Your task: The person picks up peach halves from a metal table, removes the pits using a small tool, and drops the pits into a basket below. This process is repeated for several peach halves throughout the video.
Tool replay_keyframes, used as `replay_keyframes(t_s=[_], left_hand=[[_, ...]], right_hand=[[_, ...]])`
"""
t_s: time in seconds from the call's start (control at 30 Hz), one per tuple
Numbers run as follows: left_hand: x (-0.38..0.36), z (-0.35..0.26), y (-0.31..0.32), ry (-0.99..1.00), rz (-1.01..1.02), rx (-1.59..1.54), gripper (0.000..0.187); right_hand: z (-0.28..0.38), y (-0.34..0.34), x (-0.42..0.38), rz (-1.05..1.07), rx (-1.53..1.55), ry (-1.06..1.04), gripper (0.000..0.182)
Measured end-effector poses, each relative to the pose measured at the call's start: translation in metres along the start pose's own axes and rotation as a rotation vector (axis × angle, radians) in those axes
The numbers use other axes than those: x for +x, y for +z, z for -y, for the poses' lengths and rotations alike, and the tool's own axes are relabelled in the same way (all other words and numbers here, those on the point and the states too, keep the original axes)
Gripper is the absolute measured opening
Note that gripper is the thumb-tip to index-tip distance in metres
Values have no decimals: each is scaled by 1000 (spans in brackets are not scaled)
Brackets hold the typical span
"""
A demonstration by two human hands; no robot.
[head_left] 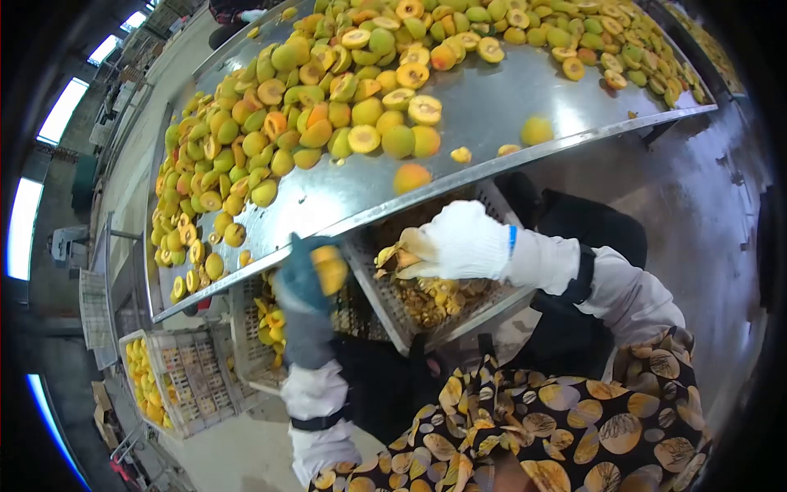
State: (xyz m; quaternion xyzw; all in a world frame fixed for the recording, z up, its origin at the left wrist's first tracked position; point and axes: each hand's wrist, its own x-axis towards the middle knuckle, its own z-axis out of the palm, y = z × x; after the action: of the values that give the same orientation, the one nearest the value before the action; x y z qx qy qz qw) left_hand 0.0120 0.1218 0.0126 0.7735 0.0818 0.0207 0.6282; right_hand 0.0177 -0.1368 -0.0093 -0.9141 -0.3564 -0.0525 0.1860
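Note:
My left hand (pixel 305 275), in a dark teal glove and smeared by motion, is closed around a yellow peach half (pixel 329 269) just in front of the table's edge. My right hand (pixel 461 243), in a white glove with stained fingertips, hangs over a plastic crate (pixel 395 321) of brownish-yellow fruit scraps (pixel 438 302). Its fingers are bent together; what they hold blends with the scraps below. Above both hands, a large heap of halved yellow-green peaches (pixel 361 107) covers much of the metal table (pixel 484 107). A loose peach (pixel 411 178) lies near the edge.
The table's raised metal rim (pixel 361 217) runs between the heap and my body. At lower left stands a white crate (pixel 188 389) of yellow fruit pieces, beside another crate (pixel 246 344). Another person's gloved hand (pixel 252 15) shows at the far top left.

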Motion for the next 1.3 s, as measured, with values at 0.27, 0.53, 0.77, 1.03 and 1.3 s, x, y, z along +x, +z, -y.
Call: replay_keyframes(t_s=[0.27,0.53,0.77,1.03,1.3], left_hand=[[36,23,-84,269,-318,1265,29],[129,-9,152,865,426,1030,52],[127,15,92,722,333,763,41],[138,47,52,668,-87,586,47],[142,55,51,514,-89,587,50]], right_hand=[[-28,-69,-10,329,-175,282,26],[-263,-33,-49,174,-114,487,41],[-201,-54,56,14,314,765,56],[-365,-75,82,-311,301,1034,75],[-282,36,147,-431,97,233,30]])
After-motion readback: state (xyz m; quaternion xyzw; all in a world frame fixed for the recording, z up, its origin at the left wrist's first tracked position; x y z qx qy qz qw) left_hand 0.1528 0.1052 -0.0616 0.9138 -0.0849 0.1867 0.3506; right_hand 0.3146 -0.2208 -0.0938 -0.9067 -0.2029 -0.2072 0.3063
